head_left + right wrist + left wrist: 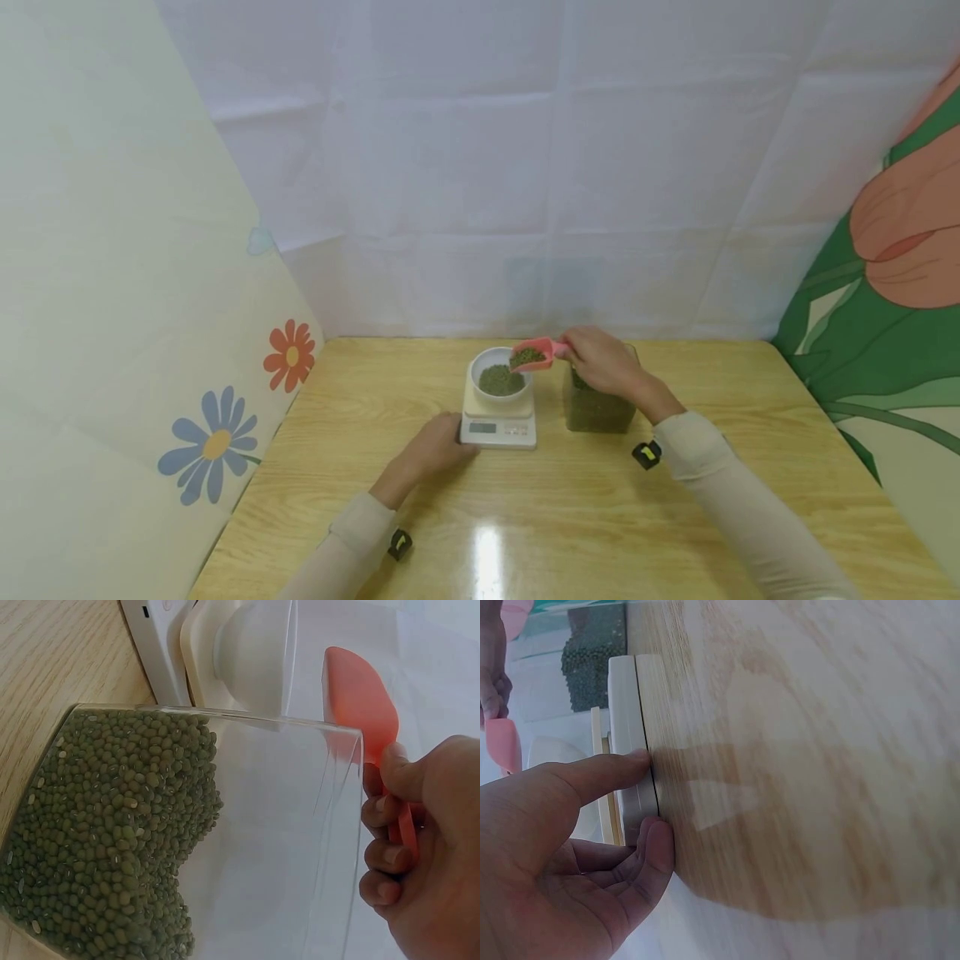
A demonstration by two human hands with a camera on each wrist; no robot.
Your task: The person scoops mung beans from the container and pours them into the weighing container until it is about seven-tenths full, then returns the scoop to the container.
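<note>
My right hand [603, 360] grips the handle of a pink scoop [360, 694]. Green mung beans [527, 357] fill the scoop, which is over the right rim of a white bowl [501, 398]. More mung beans [501, 381] lie in the bowl, on top of a white kitchen scale [498, 442] with a small display. At the scale's front left corner, my left hand [435, 446] holds the base, its thumb [622, 771] against the front edge and its fingers curled at the side. Right of the scale stands a clear container [262, 825], partly filled with mung beans [112, 825].
Scale and container stand toward the back of a wooden table [570, 517]. Behind it hangs a white cloth [480, 183]. Flower-patterned panels flank the table, left [112, 292] and right [900, 250]. Black wrist devices show by both sleeves.
</note>
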